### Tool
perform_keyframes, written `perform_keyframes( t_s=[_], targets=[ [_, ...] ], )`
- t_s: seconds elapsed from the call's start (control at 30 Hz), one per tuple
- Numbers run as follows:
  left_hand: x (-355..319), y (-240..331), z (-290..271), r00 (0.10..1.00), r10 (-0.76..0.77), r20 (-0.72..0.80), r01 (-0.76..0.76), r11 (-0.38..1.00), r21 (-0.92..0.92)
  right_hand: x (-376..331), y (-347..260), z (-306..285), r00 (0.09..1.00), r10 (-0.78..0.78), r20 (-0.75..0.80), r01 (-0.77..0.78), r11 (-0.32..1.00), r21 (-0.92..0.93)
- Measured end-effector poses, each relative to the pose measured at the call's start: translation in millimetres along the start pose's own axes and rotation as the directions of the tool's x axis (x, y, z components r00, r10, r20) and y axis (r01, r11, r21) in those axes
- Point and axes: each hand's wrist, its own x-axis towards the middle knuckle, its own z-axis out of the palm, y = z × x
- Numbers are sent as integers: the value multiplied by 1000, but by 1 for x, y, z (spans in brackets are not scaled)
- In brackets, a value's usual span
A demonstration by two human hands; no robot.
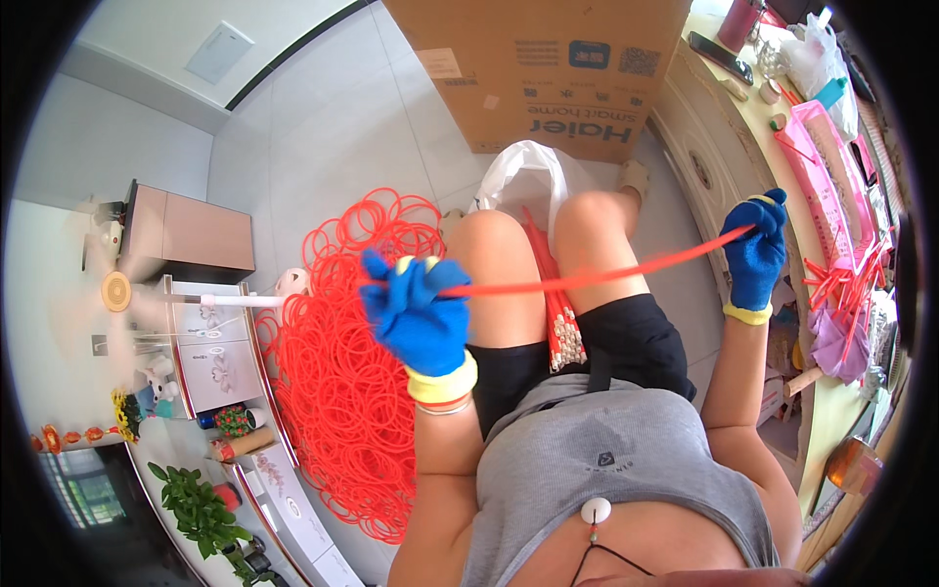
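Observation:
Both my hands wear blue gloves with yellow cuffs. My left hand (419,315) and my right hand (756,250) each grip one end of a thin red strip (587,279), which stretches taut across my knees. A bundle of red sticks with white ends (558,323) lies between my thighs, reaching into a white plastic bag (528,171) on the floor. A big heap of red rings (357,362) lies on the floor at my left, beside my left hand.
A large cardboard box (548,68) stands ahead of my knees. A cream table (782,196) at my right carries pink trays, red strips and bottles. White cabinets (210,342) with toys and plants line the left.

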Motion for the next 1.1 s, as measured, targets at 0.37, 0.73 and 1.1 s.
perform_keyframes(
  t_s=[0.37,0.73,1.1],
  targets=[
    [-61,28,68,816,-576,39,56,145,988,-59,83,116,581,754,307,442,25,-897],
    [-82,-5,81,807,-591,-24,-286,-424,859,-96,142,86,485,854,190,733,-277,-621],
    [-80,-10,80,791,-609,62,-384,-413,826,-103,136,51,368,854,368,829,-123,-546]
  ],
)
